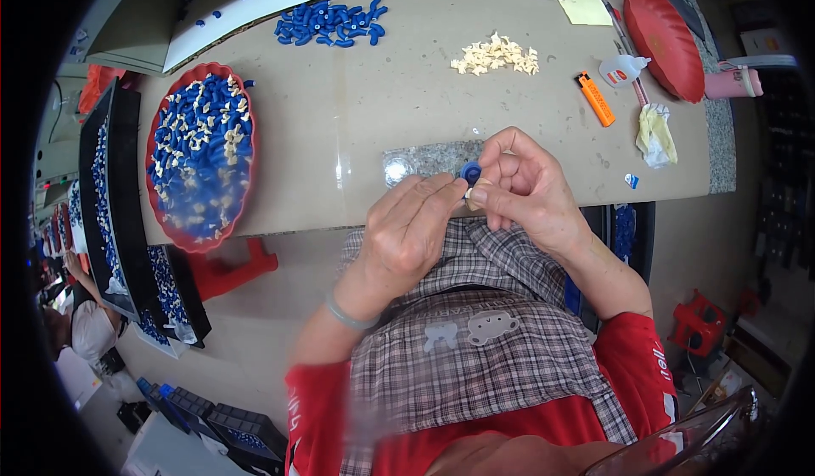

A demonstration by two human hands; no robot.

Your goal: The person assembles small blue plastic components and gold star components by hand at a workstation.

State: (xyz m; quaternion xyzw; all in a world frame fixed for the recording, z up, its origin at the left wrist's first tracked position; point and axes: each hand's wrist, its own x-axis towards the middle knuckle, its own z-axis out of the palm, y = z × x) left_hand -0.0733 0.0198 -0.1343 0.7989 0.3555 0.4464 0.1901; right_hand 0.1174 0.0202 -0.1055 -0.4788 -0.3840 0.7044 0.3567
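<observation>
My left hand [412, 225] and my right hand [526, 183] meet at the table's near edge, above my lap. Between their fingertips they pinch a small blue plastic part [470, 171] with a cream piece [468, 192] against it. Which hand carries which piece I cannot tell. A grey band circles my left wrist. Further back lie a heap of blue parts [329, 23] and a heap of cream parts [497, 55].
A red tray [158, 128] at the left holds mixed blue and cream parts. At the right lie an orange lighter [596, 99], a small white bottle [622, 70], a crumpled yellowish cloth [655, 135] and a red dish [665, 41]. Black trays [92, 213] of blue parts stand left of the table.
</observation>
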